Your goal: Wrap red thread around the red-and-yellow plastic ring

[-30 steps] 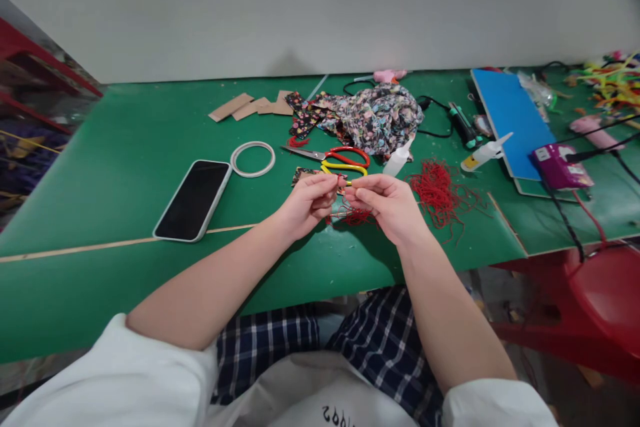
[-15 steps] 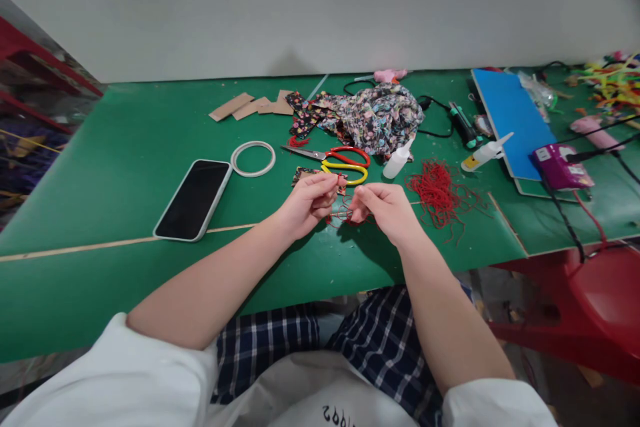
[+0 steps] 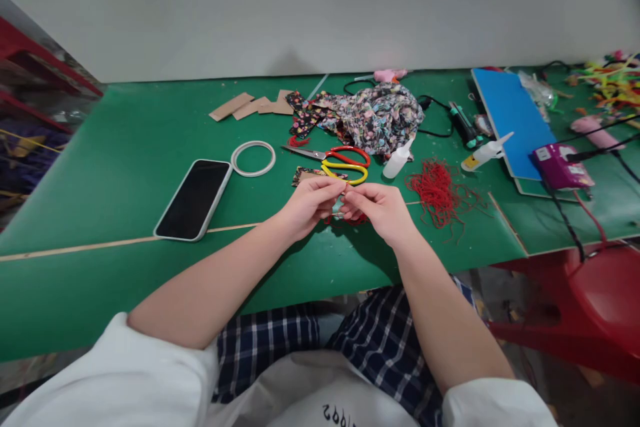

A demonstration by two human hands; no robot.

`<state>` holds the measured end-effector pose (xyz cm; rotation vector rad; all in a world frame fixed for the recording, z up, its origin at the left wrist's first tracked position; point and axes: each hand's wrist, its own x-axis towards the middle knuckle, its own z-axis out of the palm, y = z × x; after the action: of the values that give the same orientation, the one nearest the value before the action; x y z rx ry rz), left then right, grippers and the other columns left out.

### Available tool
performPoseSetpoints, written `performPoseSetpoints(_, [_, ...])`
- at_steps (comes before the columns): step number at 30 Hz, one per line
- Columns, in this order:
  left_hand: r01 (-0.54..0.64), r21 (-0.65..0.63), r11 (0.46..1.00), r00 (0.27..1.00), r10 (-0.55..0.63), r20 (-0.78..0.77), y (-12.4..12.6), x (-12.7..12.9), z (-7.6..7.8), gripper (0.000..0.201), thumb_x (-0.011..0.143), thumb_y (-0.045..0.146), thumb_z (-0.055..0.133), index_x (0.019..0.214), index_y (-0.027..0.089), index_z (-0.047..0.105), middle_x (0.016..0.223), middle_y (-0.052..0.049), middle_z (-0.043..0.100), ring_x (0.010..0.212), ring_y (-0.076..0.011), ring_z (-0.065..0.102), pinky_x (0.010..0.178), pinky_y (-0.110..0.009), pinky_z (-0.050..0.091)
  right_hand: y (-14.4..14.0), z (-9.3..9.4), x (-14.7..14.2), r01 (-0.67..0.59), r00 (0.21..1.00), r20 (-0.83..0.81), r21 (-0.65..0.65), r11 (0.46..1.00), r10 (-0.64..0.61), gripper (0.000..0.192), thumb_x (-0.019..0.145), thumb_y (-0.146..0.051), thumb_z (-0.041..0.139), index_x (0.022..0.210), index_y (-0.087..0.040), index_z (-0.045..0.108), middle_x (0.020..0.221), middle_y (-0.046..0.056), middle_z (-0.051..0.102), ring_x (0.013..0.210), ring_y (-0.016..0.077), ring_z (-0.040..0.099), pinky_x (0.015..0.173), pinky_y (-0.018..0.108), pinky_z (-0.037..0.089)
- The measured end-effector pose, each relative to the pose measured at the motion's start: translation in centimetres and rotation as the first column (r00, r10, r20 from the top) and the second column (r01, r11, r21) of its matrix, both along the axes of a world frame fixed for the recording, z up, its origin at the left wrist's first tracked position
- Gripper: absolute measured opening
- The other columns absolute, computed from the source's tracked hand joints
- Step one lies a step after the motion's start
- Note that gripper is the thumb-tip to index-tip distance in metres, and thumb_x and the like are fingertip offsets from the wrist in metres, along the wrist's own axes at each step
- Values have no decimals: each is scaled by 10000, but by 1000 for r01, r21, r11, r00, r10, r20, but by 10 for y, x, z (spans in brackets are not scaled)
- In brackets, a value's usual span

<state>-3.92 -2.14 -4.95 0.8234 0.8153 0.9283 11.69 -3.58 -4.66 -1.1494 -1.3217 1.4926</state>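
Head view: left hand [image 3: 311, 205] and right hand [image 3: 379, 207] meet at mid-frame above a green desk [image 3: 305, 273]

Near the centre of the frame, the two hands touch at the fingertips. The left hand's grip is pinched tight, thumb against index finger, on a bit of red thread [image 3: 345, 185] mostly covered by the fingers. The right hand's grip is pressed together right against it; whether anything sits between those fingertips cannot be told. A loose tangle of red strands [image 3: 355, 219] shows partly below the hands, and a larger red thread pile [image 3: 437, 190] spreads on the desk at centre right.

Just above the hands lie scissors [image 3: 324, 159] with one red and one yellow handle, blades toward the left, beside a floral-patterned scrap [image 3: 303, 175]. At centre left, a dark-screened smartphone [image 3: 193, 200] lies next to a pale ring [image 3: 253, 174]. Toward the upper middle are cardboard pieces [image 3: 231, 107] and a crumpled floral cloth [image 3: 383, 117]. One white dropper bottle [image 3: 397, 163] stands near the cloth; a second, yellow-labelled bottle [image 3: 483, 155] is tilted farther right, by a blue board [image 3: 510, 113]. A purple box [image 3: 563, 165] with cables rests at the board's lower edge.
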Motion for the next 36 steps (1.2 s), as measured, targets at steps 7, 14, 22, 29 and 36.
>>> performPoseSetpoints(7, [-39,-12,999,999,39,16,0,-1,2,263,659,357,748,734,112,689,427,100,253,371,-11,163,357,-162,111,-8,10,2,-240,971,-22,1,971,240,148,717,-325,680,793,-203,715,724,6,718,636,121,669,619,259,535])
performPoseSetpoints(14, [-29,-27,999,999,30,38,0,0,2,255,647,353,762,725,121,688,454,96,246,386,-7,150,357,-146,90,-6,9,2,114,985,110,149,982,-131,223,658,-373,724,611,-194,600,510,-42,593,438,72,514,454,216,436])
performPoseSetpoints(22, [45,-28,999,998,-44,38,-1,0,0,233,683,352,741,695,132,664,474,85,289,389,-8,186,354,-139,129,-7,4,-4,205,904,255,443,873,-342,99,727,-332,681,749,-236,677,766,-2,709,688,136,638,664,279,503])
performPoseSetpoints(29, [25,-78,997,997,-19,74,0,0,3,244,646,326,764,738,114,686,478,91,271,393,-5,166,354,-134,86,-7,5,0,177,952,162,403,898,-260,149,844,-329,540,860,-253,667,836,-7,709,734,135,659,760,307,529])
performPoseSetpoints(36, [-47,-95,994,993,57,103,0,1,2,224,633,296,769,737,113,694,486,84,309,395,-2,174,358,-138,92,-8,6,-5,195,929,217,404,894,-301,141,817,-327,554,818,-224,651,806,13,685,666,130,627,609,265,506])
